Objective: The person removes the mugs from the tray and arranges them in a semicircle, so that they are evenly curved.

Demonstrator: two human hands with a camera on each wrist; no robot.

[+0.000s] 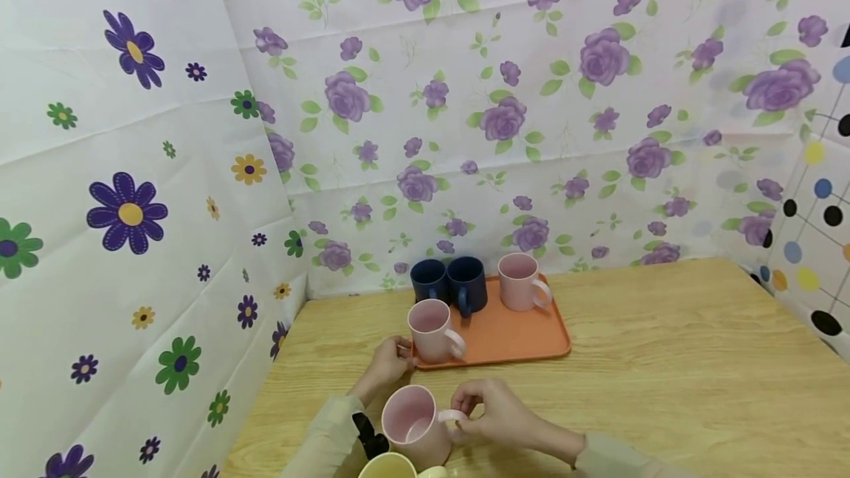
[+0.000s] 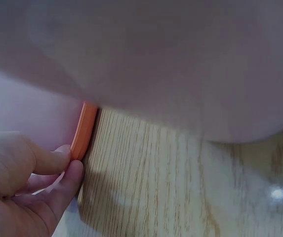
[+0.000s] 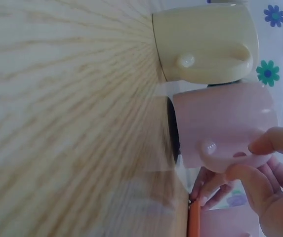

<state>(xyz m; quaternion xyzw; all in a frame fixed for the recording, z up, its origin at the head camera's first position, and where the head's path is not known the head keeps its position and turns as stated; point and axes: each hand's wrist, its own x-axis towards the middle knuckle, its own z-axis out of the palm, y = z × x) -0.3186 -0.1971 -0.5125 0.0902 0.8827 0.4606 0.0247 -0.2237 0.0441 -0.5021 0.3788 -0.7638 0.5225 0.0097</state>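
Right hand [image 1: 496,413] pinches round, pale-pink mug [image 1: 418,437] by its handle [image 1: 451,415]

Head view: the pink mug is near a flat, orange tray [image 1: 514,338].
Left wrist view: the left hand [image 2: 15,168] pinches the tray's edge [image 2: 83,132].
Right wrist view: a round, pale-yellow mug [image 3: 205,42] is beside the pink mug.

left fingers [image 2: 68,183] pinch orange tray rim [image 2: 84,129]; blurred pinkish mug [image 2: 166,64] fills top; wood-grain tabletop [image 2: 141,173] below
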